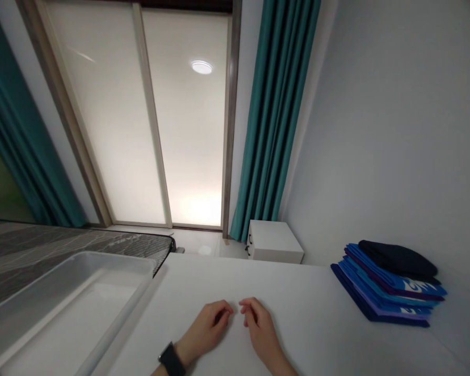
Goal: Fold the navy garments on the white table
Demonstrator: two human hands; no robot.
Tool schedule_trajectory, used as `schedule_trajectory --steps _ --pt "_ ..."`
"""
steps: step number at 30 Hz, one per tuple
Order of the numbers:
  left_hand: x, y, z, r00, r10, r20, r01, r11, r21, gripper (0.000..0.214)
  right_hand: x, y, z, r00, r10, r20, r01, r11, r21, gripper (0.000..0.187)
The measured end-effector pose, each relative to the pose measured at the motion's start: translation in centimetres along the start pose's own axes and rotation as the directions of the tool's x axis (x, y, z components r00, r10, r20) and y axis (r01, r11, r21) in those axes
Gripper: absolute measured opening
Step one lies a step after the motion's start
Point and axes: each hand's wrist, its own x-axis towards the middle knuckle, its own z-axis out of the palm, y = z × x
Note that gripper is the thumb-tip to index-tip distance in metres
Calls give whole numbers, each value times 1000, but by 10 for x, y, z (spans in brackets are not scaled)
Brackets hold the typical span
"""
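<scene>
Both hands are at the near middle of the white surface (305,297), just apart, with their fingertips turned toward each other. The left hand (215,319), with a dark watch (172,359) at its wrist, is loosely curled and empty, a narrow gap showing between thumb and fingers. The right hand (256,319) is likewise empty and half curled, its thumb close to the fingers. Whether the fingertips touch the surface is hard to tell.

The stack of folded clothes (391,300) lies on the right part of the surface, well apart from the right hand and close to the wall (407,130). It shows several blues, purple and navy, with white markings on some layers and a dark garment (397,259) on top.

At the left side of the surface is a translucent tub (115,260); what bears it is unclear. A grey patterned fabric piece (31,245) shows beyond the tub, left of the surface. Past the surface's far edge are a white cabinet (276,241), a teal curtain (276,115) and pale sliding doors (191,146).
</scene>
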Motion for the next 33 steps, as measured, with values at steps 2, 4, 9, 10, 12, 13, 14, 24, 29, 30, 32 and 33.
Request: schedule_trajectory --steps 2,4,9,10,12,13,14,24,29,30,32,33 --pt "0 0 0 1000 2 -8 -2 1000 15 25 0 1 -1 1000 11 -19 -11 1000 -22 24" --pt "0 -1 1 1000 11 -13 -11 1000 18 25 0 1 -1 1000 14 -26 -15 999 -40 24" --pt "0 -3 1 999 36 -21 -36 999 12 25 0 0 -2 999 6 -38 -8 999 -52 25" --pt "0 -3 1 999 42 -31 -41 999 20 25 0 0 -2 999 5 -41 -7 999 -49 25" --pt "0 -3 2 997 53 -58 -51 998 38 25 1 0 -3 999 0 -42 -2 999 -42 26" --pt "0 -4 2 996 57 -70 -54 997 47 25 1 1 -3 999 -4 -42 2 999 -39 27" --pt "0 -4 2 995 60 -78 -56 997 53 26 1 1 -3 999 -6 -41 4 999 -37 28" --pt "-1 -3 1 996 19 -82 -21 999 -27 33 3 0 -5 1000 6 -4 -6 1000 -23 29" --pt "-1 -1 0 997 20 -74 -23 999 -35 32 2 -2 -10 997 -18 80 25 996 -88 28" --pt "-1 -1 0 997 24 -72 -26 999 -27 31 1 -3 -12 995 -27 99 39 992 -116 27" --pt "-2 0 1 997 28 -67 -29 1000 -8 30 -1 -4 -18 990 -42 133 65 983 -170 27" --pt "-2 0 1 998 28 -64 -29 1000 -3 30 -3 -5 -20 988 -48 145 76 979 -190 26"
